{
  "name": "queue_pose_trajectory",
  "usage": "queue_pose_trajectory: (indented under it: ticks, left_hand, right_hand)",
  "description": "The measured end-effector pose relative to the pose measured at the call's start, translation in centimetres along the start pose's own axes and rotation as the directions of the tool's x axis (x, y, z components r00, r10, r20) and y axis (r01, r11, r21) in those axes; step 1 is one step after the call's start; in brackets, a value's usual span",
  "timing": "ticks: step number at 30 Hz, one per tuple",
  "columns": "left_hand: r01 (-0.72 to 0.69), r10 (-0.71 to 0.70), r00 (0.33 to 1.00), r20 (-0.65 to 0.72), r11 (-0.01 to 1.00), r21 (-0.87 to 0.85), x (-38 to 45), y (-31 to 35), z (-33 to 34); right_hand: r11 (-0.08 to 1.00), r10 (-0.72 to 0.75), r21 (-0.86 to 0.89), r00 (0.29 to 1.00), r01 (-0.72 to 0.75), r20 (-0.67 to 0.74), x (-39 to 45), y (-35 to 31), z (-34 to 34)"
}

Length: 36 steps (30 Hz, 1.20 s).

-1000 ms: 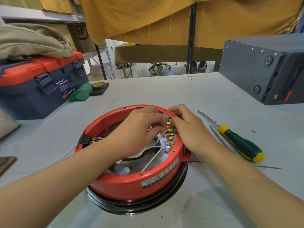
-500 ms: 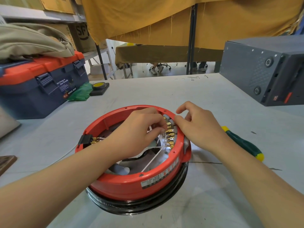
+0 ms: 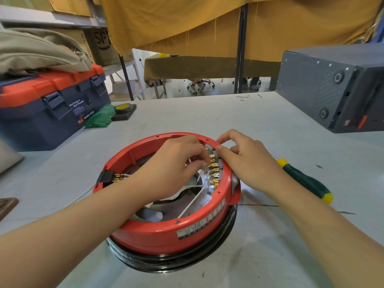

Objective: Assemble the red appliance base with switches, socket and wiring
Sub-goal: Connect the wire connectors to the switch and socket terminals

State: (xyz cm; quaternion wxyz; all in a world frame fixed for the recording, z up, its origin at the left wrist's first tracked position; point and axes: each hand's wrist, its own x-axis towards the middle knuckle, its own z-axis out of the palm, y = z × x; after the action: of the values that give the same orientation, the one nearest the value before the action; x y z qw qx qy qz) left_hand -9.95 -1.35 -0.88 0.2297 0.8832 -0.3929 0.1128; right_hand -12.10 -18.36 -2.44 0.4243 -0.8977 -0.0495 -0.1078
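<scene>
Red base (image 3: 166,235) sits mid-worktop; left hand (image 3: 172,173) pinches a white wire (image 3: 192,201); right hand (image 3: 247,163) grips the switches (image 3: 215,169); a slip could bend brass terminals.

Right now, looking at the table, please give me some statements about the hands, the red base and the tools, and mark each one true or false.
1. Both hands work at the row of brass terminals on the right inner side of the red base. True.
2. The right hand holds the green screwdriver. False: the screwdriver lies on the table, to the right of that hand.
3. The left hand reaches inside the base. True.
4. The blue toolbox stands open. False: its red lid is closed, with a cloth bundle on top.
5. The black socket sits on the left rim of the base. True.
</scene>
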Motion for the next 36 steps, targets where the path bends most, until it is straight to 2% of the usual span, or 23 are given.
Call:
queue_pose_trajectory:
  ticks: [16,27,36]
  left_hand:
    - [-0.028,0.028,1.000,-0.006,0.999,0.018,0.10,0.44,0.20]
    - [-0.109,0.110,0.994,-0.008,0.992,0.061,0.07,0.68,0.17]
    - [-0.066,0.067,0.997,-0.035,0.998,0.023,-0.02,0.45,0.21]
  right_hand:
    - [0.995,-0.016,-0.097,1.000,0.015,-0.014,0.00,0.11,0.18]
    - [0.991,-0.025,-0.130,1.000,0.023,-0.015,-0.04,0.10,0.11]
    - [0.997,-0.020,-0.071,1.000,0.019,-0.014,0.06,0.23,0.07]
